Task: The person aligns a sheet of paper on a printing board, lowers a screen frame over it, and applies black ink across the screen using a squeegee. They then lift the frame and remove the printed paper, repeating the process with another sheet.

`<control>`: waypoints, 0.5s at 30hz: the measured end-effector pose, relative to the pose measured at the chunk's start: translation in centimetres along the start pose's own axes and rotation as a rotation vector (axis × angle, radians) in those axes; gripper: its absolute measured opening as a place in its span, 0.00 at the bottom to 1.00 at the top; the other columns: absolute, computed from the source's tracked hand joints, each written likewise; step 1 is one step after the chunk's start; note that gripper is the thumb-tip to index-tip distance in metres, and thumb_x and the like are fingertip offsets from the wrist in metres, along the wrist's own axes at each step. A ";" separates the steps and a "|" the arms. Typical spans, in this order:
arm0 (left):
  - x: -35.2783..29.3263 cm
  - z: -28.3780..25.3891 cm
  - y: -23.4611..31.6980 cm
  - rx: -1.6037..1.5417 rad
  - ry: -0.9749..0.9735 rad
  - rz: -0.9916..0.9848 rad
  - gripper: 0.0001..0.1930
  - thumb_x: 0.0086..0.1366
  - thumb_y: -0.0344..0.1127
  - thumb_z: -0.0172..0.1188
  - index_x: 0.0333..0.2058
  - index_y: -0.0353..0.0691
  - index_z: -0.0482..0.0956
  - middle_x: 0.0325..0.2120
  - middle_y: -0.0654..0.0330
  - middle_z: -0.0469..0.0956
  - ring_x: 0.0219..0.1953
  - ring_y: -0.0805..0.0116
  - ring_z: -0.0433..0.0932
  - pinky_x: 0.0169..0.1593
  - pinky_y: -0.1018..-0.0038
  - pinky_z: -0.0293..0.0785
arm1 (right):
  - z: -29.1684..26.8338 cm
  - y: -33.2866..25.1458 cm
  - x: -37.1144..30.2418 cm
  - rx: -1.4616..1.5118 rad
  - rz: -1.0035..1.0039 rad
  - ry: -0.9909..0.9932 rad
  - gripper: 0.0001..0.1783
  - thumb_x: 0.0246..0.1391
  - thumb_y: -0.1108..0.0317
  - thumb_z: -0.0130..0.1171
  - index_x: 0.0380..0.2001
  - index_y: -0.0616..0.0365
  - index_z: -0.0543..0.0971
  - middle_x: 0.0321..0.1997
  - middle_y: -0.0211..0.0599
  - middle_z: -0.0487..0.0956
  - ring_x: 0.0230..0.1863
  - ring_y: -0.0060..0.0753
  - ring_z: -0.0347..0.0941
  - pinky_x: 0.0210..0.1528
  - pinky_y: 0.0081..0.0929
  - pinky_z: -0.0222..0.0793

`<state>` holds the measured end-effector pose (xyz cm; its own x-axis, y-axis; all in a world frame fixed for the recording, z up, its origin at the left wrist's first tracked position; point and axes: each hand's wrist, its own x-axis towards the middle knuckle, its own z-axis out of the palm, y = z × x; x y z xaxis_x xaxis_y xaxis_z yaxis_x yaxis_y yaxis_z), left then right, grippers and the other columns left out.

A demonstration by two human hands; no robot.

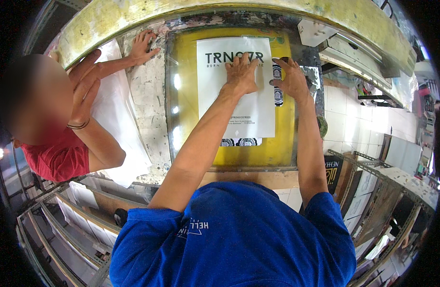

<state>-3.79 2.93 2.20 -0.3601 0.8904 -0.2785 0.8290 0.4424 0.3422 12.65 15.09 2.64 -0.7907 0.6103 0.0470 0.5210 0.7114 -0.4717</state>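
Observation:
A white sheet (pixel 220 103) with black lettering lies on a yellow panel (pixel 186 86) with a glossy, dark-edged surface. My left hand (pixel 241 74) rests on the sheet's upper right part, fingers spread. Just beyond the sheet's right edge is my right hand (pixel 291 81), its thumb and fingers apart over a strip of black-and-white round prints (pixel 278 98). More of these prints (pixel 247 142) peek out from under the sheet's lower edge. Most of that printed layer is hidden beneath the white sheet.
At the left, a co-worker in a red shirt (pixel 57 155) leans on the paint-stained table (pixel 150 105), beside white sheeting (pixel 112 100). A yellowish beam (pixel 181 14) spans the far side. Metal racks (pixel 71 215) stand low left, with more shelving (pixel 373 191) at right.

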 end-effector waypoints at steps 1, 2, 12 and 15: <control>0.2 0.2 0.0 0.009 -0.004 0.004 0.52 0.42 0.45 0.81 0.68 0.58 0.66 0.68 0.55 0.59 0.68 0.47 0.61 0.63 0.38 0.63 | 0.2 0.4 -0.1 -0.039 -0.011 -0.011 0.41 0.34 0.62 0.78 0.59 0.45 0.80 0.60 0.54 0.76 0.62 0.61 0.71 0.65 0.47 0.70; 0.4 0.4 0.0 0.017 -0.009 0.007 0.52 0.42 0.45 0.81 0.68 0.58 0.66 0.68 0.55 0.58 0.68 0.46 0.61 0.63 0.38 0.63 | 0.5 0.7 -0.1 -0.078 -0.022 -0.022 0.42 0.34 0.61 0.78 0.59 0.43 0.80 0.61 0.55 0.75 0.63 0.62 0.70 0.65 0.48 0.69; 0.8 0.2 0.0 0.038 -0.044 -0.020 0.53 0.41 0.45 0.81 0.68 0.62 0.65 0.69 0.55 0.57 0.70 0.45 0.59 0.63 0.39 0.63 | -0.3 -1.3 0.2 -0.185 0.060 -0.123 0.49 0.33 0.60 0.77 0.66 0.35 0.74 0.65 0.52 0.71 0.63 0.63 0.70 0.65 0.50 0.70; 0.7 0.1 0.3 0.055 -0.032 -0.007 0.53 0.41 0.45 0.81 0.68 0.61 0.65 0.70 0.55 0.57 0.69 0.45 0.60 0.63 0.40 0.63 | 0.4 -0.3 0.5 -0.275 0.039 -0.141 0.52 0.33 0.61 0.75 0.68 0.31 0.70 0.66 0.50 0.70 0.61 0.63 0.70 0.63 0.52 0.72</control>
<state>-3.74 3.72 2.05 -0.3527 0.8829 -0.3099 0.8490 0.4413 0.2907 11.96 15.04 2.48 -0.7951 0.5984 -0.0982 0.6041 0.7676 -0.2141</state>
